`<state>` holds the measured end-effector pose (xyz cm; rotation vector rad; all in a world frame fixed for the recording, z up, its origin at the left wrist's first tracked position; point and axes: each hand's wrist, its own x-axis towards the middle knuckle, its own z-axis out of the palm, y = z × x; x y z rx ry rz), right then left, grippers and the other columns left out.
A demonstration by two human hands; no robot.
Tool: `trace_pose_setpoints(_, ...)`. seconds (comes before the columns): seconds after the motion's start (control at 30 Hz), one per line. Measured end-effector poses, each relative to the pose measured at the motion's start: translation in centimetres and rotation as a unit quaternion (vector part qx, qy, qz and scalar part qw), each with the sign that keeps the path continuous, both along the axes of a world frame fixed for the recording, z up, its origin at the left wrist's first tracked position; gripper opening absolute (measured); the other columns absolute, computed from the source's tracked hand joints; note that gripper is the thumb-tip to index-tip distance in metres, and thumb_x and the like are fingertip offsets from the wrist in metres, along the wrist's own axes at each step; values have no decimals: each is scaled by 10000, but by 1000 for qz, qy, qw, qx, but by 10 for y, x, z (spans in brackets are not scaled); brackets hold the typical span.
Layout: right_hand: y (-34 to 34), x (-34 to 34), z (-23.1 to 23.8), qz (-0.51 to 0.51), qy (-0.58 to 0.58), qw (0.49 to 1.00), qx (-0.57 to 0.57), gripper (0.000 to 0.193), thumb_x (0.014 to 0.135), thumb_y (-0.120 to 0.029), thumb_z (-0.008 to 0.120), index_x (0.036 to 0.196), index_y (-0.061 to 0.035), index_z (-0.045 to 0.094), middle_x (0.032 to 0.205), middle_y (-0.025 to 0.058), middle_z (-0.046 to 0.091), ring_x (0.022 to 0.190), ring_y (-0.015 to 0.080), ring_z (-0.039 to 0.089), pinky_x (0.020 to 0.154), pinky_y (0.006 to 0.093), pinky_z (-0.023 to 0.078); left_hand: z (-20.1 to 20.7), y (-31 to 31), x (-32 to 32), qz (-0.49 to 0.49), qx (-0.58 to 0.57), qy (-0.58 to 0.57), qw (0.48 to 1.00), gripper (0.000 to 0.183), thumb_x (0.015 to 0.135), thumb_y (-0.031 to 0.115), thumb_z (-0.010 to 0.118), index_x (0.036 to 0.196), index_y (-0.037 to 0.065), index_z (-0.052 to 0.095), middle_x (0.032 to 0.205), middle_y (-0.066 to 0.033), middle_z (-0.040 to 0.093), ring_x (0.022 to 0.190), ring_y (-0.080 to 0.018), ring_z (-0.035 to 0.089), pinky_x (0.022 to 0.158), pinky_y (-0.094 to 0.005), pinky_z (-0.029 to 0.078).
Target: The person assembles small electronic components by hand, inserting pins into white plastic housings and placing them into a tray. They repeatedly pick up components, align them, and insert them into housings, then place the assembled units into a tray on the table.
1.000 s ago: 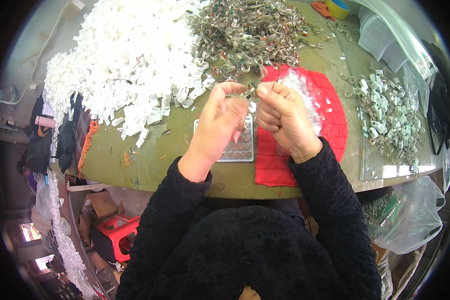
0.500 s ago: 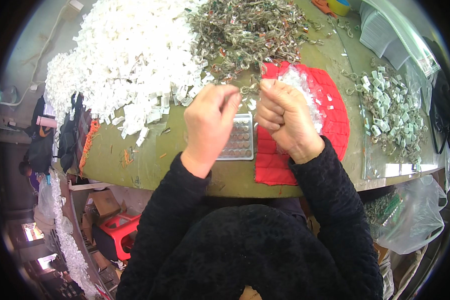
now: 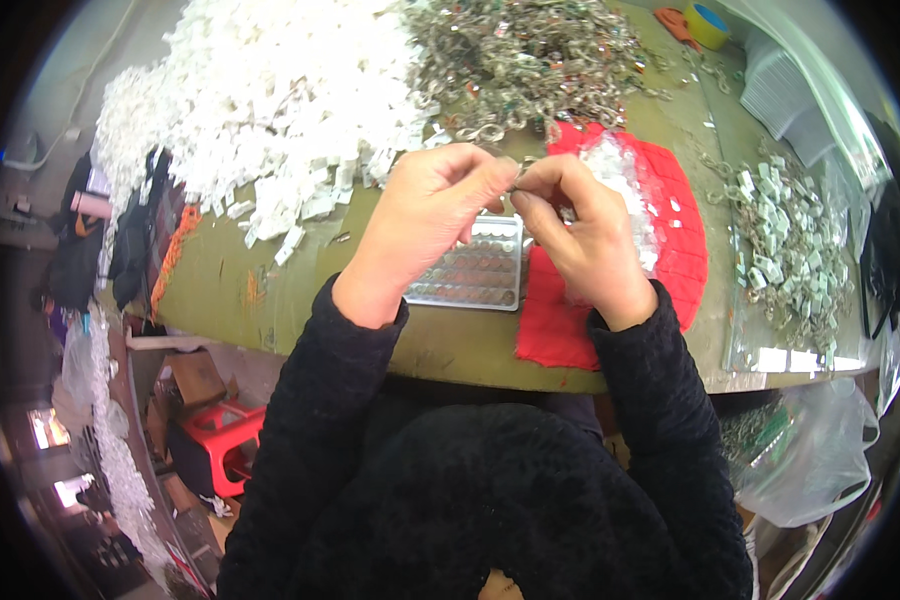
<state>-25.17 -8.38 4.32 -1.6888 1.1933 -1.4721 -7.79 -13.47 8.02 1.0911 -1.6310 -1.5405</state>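
Observation:
My left hand (image 3: pixel 420 212) and my right hand (image 3: pixel 592 222) meet over the table, thumbs and forefingers pinched close together. Between the fingertips is a short bit of grey-brown cord (image 3: pixel 516 178), mostly hidden by the fingers. Below the left hand lies a clear plastic tray (image 3: pixel 462 304) with rows of small round compartments. Under the right hand is a red quilted cloth (image 3: pixel 555 335), and on it a heap of small clear and white plastic pieces (image 3: pixel 625 190). Just beyond the hands spreads a tangled pile of grey-brown cords (image 3: pixel 530 70) with bits of orange and green.
A large heap of white plastic tags (image 3: pixel 280 110) covers the far left of the table. At the right, corded pale-green tags (image 3: pixel 795 245) lie on a glass sheet (image 3: pixel 745 345). A yellow tape roll (image 3: pixel 708 28) stands far right. A red stool (image 3: pixel 228 440) is below the table's left side.
My hands have come together at the fingertips; the right thumb and forefinger now pinch beside the left ones. The whole view has shifted slightly.

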Motion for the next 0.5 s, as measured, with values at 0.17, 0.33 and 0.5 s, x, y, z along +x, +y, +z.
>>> trace_pose_setpoints(0.17,1,6,-2,12,162,982,-95,182,808,37,674,962,-40,619,828,135,654,733,335,665,617,377,525,-10,11,21,10,103,32,994,159,905,180,701,941,28,673,748,-6,624,506,-42,486,434,-198,373)
trace_pose_setpoints(0.33,5,13,-5,70,216,969,-103,167,811,39,663,955,-34,617,799,140,639,723,339,661,605,388,520,-34,24,36,41,276,159,947,116,892,142,702,916,35,664,689,10,574,483,-56,471,400,-229,339)
trace_pose_setpoints(0.5,7,13,-2,99,190,976,-50,155,818,28,665,957,-19,615,787,143,639,722,309,668,618,365,518,-51,18,52,94,124,51,986,84,892,110,662,918,31,669,647,19,544,520,-95,507,459,-263,397)
